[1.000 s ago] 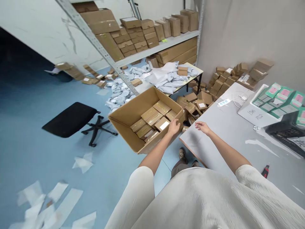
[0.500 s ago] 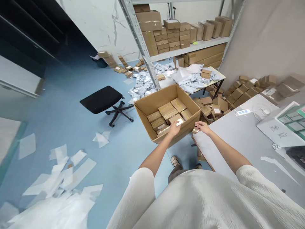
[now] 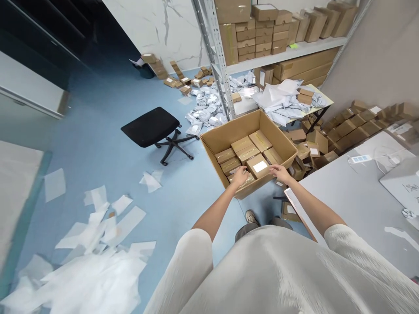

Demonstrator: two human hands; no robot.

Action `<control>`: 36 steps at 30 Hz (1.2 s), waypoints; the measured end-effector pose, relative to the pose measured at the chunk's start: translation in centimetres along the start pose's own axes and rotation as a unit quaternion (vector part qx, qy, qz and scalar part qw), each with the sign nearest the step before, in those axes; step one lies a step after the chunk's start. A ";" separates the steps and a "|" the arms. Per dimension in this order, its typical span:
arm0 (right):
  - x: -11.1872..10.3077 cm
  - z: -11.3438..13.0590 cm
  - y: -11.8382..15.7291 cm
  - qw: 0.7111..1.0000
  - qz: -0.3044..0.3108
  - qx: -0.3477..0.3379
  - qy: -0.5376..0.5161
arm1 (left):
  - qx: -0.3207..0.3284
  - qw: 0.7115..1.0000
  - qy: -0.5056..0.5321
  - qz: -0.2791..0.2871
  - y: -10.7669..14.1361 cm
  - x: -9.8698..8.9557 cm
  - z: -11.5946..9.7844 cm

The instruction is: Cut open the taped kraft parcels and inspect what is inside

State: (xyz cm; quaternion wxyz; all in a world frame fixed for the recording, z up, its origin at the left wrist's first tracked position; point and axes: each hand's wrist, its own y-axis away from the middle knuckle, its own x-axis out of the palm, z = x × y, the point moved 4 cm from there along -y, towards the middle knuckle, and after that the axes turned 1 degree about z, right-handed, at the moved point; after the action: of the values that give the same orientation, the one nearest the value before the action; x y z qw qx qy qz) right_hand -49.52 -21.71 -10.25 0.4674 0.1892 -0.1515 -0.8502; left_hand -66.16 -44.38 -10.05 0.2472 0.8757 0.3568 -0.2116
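Observation:
A small cardboard box with a white label (image 3: pixel 259 165) sits at the near side of a large open carton (image 3: pixel 209 146), among several taped small boxes (image 3: pixel 245 148). My left hand (image 3: pixel 241 176) is at its left side, fingers curled against the edge. At its right side, my right hand (image 3: pixel 279 173) reaches over the near rim, fingertips against the box. The hands flank this box, though their exact contact with it is partly hidden. What supports the large carton underneath is hidden.
A black office chair (image 3: pixel 152 126) stands left of the carton. White sheets (image 3: pixel 94 279) litter the blue floor. A grey-topped table (image 3: pixel 356 209) is at my right, with heaped boxes (image 3: pixel 347 131) behind it. Shelving (image 3: pixel 291 53) and a table of plastic mailers (image 3: pixel 281 102) stand ahead.
My right hand has moved from outside the carton to the right side of the labelled box. My left hand has shifted to its left side, uncovering the label. The view has turned slightly.

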 end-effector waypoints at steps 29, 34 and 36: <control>6.8 -4.4 -17.4 0.967 0.186 0.049 0.170 | -0.212 0.974 0.064 -0.041 -5.7 3.5 9.9; 9.4 -6.7 -19.6 0.948 0.219 0.053 0.226 | -0.277 0.956 0.098 -0.010 -7.1 5.3 14.3; 10.4 -7.6 -20.6 0.937 0.233 0.054 0.255 | -0.289 0.951 0.105 -0.014 -7.6 5.8 16.5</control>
State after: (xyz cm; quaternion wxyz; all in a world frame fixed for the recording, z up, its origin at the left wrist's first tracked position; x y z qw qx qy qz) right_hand -66.30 -20.54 -27.84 0.6644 0.3837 -0.1124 -0.6315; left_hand -71.07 -46.24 -28.34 0.4483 0.7787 0.4388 -0.0099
